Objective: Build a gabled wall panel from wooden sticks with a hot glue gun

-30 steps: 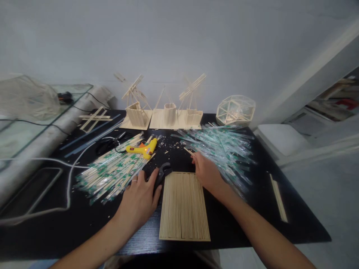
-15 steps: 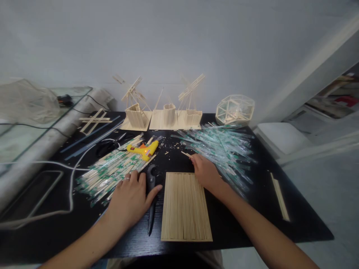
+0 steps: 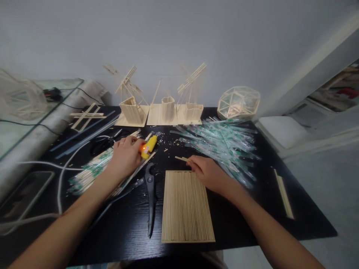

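My left hand (image 3: 126,155) has its fingers closed over the nozzle side of a yellow hot glue gun (image 3: 150,146), whose small light glows orange. The gun lies on a pile of wrapped chopsticks (image 3: 91,170), and part of it is hidden by the hand. My right hand (image 3: 209,172) pinches thin wooden sticks (image 3: 181,158), their ends sticking out to the left. Below that hand lies a flat panel of wooden sticks (image 3: 186,209) joined side by side. A pair of dark cutters (image 3: 150,190) rests just left of the panel.
Clear and green wrappers (image 3: 224,140) are heaped on the right. Stick models on bases (image 3: 161,119) and a domed stick frame (image 3: 238,102) stand along the wall. A white cord (image 3: 61,179) runs across the left. Loose sticks (image 3: 284,196) lie far right on the black table (image 3: 241,231).
My left hand has moved forward from beside the cutters onto the glue gun, uncovering the cutters' second handle. My right hand still pinches the sticks, now slightly lower in view.
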Available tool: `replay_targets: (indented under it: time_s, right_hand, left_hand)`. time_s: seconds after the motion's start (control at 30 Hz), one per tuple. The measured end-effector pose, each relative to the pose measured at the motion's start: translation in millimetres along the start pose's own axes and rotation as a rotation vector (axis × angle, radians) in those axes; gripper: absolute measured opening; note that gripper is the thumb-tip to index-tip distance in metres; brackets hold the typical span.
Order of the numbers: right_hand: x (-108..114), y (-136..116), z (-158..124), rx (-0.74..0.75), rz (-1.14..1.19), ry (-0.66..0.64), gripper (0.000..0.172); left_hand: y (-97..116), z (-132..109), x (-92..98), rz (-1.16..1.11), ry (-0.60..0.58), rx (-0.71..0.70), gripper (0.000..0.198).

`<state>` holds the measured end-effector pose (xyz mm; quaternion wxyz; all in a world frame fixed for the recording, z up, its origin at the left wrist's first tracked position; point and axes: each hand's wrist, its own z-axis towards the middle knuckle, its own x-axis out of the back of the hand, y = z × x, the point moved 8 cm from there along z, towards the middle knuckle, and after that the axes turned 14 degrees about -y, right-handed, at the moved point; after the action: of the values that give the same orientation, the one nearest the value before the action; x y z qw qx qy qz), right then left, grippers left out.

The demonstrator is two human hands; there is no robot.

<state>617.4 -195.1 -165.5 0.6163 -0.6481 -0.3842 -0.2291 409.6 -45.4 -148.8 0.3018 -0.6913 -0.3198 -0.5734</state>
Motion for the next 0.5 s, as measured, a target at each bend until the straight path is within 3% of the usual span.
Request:
replay_targets:
  time_s: [0.1, 0.27, 0.43, 0.5]
  right_hand:
    - [-11.6, -7.9, -2.0, -0.045, -0.042, -0.156, 0.028]
    - [-15.3, -10.3, -13.6, -0.173, -0.157, -0.301, 0.030]
    - [-17.3, -20.0, -25.6, -0.117, -0.069, -0.432, 0.029]
    - [-17.9, -19.9, -26.1, -0.124, -0.066, -0.448, 0.029]
  left_hand:
    - [-4.9, -3.3, 9.3, -0.083, 0.050, -0.043, 0.046]
    - [-14.5, -14.0, 36.6, -0.395, 0.187, -0.119, 0.045]
    - [-29.6, -24.7, 51.1, -0.716, 0.276, -0.065, 0.043]
    - [-37.4, -25.5, 52.5, -0.729, 0.327, -0.043, 0.036]
